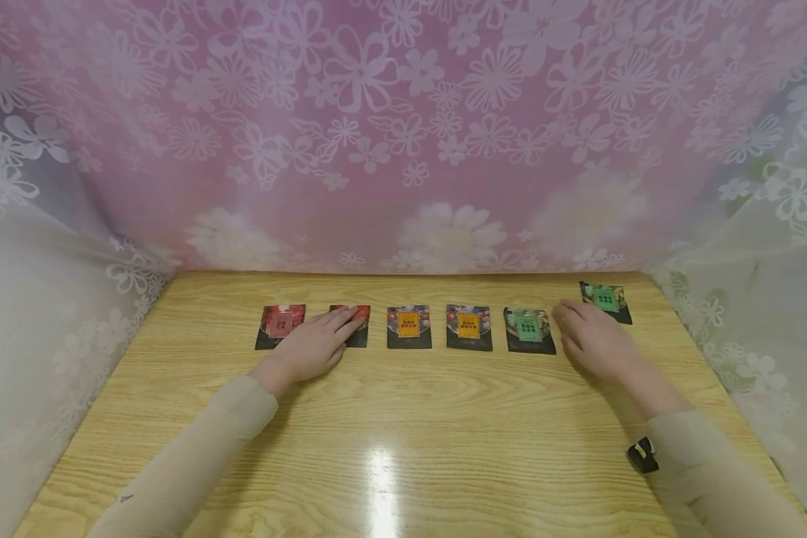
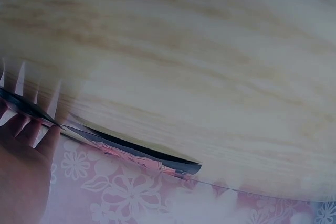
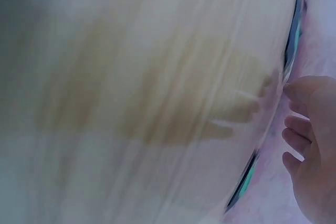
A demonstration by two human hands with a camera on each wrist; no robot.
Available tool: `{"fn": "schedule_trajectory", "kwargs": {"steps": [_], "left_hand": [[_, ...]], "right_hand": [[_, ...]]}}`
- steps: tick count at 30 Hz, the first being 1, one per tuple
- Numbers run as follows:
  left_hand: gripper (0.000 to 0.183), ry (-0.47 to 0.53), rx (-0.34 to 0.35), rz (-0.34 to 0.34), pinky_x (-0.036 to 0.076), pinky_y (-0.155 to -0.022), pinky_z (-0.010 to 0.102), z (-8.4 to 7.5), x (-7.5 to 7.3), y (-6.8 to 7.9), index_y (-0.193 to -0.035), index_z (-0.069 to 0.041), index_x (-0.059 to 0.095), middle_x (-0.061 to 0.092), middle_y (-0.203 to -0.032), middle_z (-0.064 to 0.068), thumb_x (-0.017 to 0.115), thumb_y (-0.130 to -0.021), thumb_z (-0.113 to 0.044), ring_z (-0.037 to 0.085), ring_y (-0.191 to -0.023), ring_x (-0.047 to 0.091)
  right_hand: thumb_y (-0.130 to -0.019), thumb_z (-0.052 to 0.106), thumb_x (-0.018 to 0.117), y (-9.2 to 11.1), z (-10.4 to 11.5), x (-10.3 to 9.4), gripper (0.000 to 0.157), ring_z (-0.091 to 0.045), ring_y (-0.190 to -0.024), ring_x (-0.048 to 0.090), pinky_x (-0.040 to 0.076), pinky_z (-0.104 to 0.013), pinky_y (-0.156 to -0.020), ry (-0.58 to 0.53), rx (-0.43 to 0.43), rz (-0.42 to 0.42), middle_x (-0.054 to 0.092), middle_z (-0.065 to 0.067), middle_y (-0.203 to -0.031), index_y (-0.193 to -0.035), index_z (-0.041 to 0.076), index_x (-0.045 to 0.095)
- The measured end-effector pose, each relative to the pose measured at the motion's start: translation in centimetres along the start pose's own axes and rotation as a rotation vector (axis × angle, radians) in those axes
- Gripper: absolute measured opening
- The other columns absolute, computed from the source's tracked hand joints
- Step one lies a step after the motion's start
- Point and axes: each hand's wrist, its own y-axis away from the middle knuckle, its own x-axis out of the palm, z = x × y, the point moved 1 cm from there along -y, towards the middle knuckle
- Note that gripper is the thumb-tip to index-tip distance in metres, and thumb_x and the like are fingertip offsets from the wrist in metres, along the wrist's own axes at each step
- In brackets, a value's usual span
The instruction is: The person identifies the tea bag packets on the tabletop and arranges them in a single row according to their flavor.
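Observation:
In the head view, six small dark flat packets lie across a wooden table, most of them in a row. My left hand (image 1: 309,347) rests on the second red-and-black packet (image 1: 359,336), its fingers extended and covering much of the front. The first red packet (image 1: 277,321) lies partly behind that hand. My right hand (image 1: 595,340), fingers slightly bent and holding nothing, is between a green-labelled packet (image 1: 530,331) on its left and another green-labelled packet (image 1: 608,300), which sits tilted farther back. In the right wrist view, the fingers (image 3: 298,132) are loosely bent.
Two orange-labelled packets, one (image 1: 409,327) beside the other (image 1: 469,327), lie mid-row. A pink floral curtain (image 1: 417,149) hangs behind the table's back edge, with pale fabric at both sides. Beside the right sleeve is a small black device (image 1: 642,454). The wooden tabletop (image 1: 444,418) reflects light in front.

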Motion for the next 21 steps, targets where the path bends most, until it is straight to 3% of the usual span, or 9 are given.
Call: {"fn": "schedule_trajectory", "kwargs": {"steps": [7,13,21], "left_hand": [[0.059,0.013,-0.003,0.003,0.038,-0.128,0.054,0.1,0.1,0.0,-0.168,-0.012,0.033,0.033,-0.173,0.015,0.049,-0.113,-0.026,0.036,-0.159,0.038],[0.06,0.039,-0.018,0.019,0.036,-0.129,0.054,0.1,0.3,-0.1,-0.169,-0.013,0.031,0.031,-0.174,0.014,0.048,-0.114,-0.026,0.035,-0.16,0.035],[0.059,0.019,-0.007,0.0,0.038,-0.128,0.055,0.3,0.4,-0.1,-0.168,-0.013,0.033,0.033,-0.174,0.015,0.049,-0.113,-0.024,0.036,-0.159,0.037]], "right_hand": [[-0.102,0.013,0.064,0.1,-2.9,-0.2,0.053,-0.056,-0.141,0.045,0.035,-0.07,-0.12,0.024,0.061,0.018,0.047,-0.036,-0.154,-0.148,-0.011,0.052],[-0.105,0.016,0.059,-0.3,-5.2,0.1,0.055,-0.06,-0.143,0.04,0.032,-0.072,-0.122,0.032,0.131,0.084,0.042,-0.039,-0.156,-0.15,-0.014,0.046],[-0.106,0.014,0.052,-0.9,-6.9,0.1,0.057,-0.064,-0.141,0.036,0.033,-0.076,-0.118,-0.022,0.184,0.101,0.037,-0.043,-0.155,-0.152,-0.017,0.042]]}}
